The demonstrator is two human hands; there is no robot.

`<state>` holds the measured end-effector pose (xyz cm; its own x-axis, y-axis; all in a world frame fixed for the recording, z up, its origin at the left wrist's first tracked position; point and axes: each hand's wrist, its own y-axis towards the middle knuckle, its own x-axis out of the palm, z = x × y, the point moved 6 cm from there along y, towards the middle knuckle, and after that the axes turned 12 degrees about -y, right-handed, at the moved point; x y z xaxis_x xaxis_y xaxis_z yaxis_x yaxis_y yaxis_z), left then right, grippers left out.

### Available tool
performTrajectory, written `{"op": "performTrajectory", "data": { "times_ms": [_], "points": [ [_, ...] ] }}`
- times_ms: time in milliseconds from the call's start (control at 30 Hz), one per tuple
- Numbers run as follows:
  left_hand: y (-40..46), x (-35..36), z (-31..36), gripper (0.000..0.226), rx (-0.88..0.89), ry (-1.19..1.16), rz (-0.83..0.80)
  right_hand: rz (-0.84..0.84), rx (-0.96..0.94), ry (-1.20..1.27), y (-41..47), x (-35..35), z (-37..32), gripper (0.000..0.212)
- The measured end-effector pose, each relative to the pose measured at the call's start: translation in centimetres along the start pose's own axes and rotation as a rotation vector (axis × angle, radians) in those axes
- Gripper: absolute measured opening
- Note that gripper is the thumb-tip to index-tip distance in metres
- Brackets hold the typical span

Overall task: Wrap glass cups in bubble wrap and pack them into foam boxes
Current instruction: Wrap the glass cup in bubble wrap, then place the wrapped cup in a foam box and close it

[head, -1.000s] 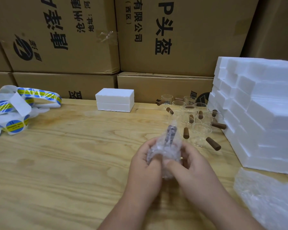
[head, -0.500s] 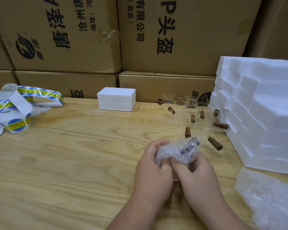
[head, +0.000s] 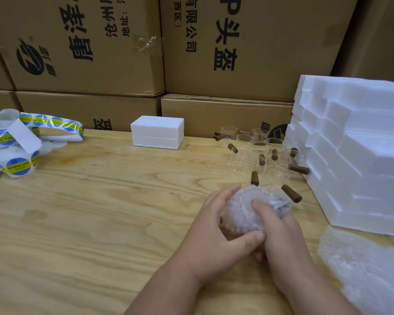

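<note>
Bubble wrap sheets point(head: 364, 276): lying at lower right on the wooden table point(head: 89, 212).
Left hand point(head: 216, 242): curling round the wrapped cup point(head: 248, 210), lower centre.
Right hand point(head: 280, 244): gripping it too, fingertip pressing on top.
Glass cups point(head: 259, 155): standing beyond, wooden-handled.
Foam boxes point(head: 355, 142): sitting stacked, right.
Foam box point(head: 157, 131): sitting closed, centre.
Sticker roll point(head: 21, 142): sprawling far left.

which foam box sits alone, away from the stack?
The small foam box at the table's back edge, against the cartons. It stands by itself; all the others are piled in the stack on the right.
</note>
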<state>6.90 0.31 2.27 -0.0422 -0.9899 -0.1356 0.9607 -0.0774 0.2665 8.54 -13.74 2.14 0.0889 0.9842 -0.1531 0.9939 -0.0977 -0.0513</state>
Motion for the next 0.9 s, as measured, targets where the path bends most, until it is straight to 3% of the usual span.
{"op": "performTrajectory", "data": {
  "times_ms": [100,200,300,467,567,700,800,900],
  "points": [
    [0.3,-1.0,-0.2,0.075,-0.024,0.007,0.074,-0.015,-0.048,-0.073,-0.1,0.3,-0.1,0.058],
    [0.3,-1.6,-0.9,0.064,-0.094,-0.015,0.127,0.112,-0.130,-0.294,-0.3,0.2,0.2,0.079],
    [0.3,-1.6,-1.2,0.052,-0.138,0.105,0.121,0.210,-0.242,-0.476,-0.5,-0.3,0.0,0.090],
    [0.6,-1.4,-1.3,0.053,-0.119,0.271,0.069,0.264,-0.209,-0.511,0.1,-0.9,0.8,0.052],
    [0.7,-1.4,-1.3,0.067,-0.121,0.258,0.057,0.341,-0.164,-0.461,-0.4,-1.1,0.6,0.037],
    [0.5,-1.5,-1.3,0.101,-0.139,0.219,0.109,0.351,-0.119,-0.445,-1.8,-0.5,-0.2,0.029],
    [0.5,-1.6,-1.4,0.093,-0.121,0.210,0.111,0.226,-0.191,-0.496,-3.4,0.6,-2.2,0.034],
    [0.7,-1.6,-1.3,0.081,-0.118,0.211,0.092,0.168,-0.394,-0.596,-4.6,-0.2,-7.0,0.033]
  ]
}}
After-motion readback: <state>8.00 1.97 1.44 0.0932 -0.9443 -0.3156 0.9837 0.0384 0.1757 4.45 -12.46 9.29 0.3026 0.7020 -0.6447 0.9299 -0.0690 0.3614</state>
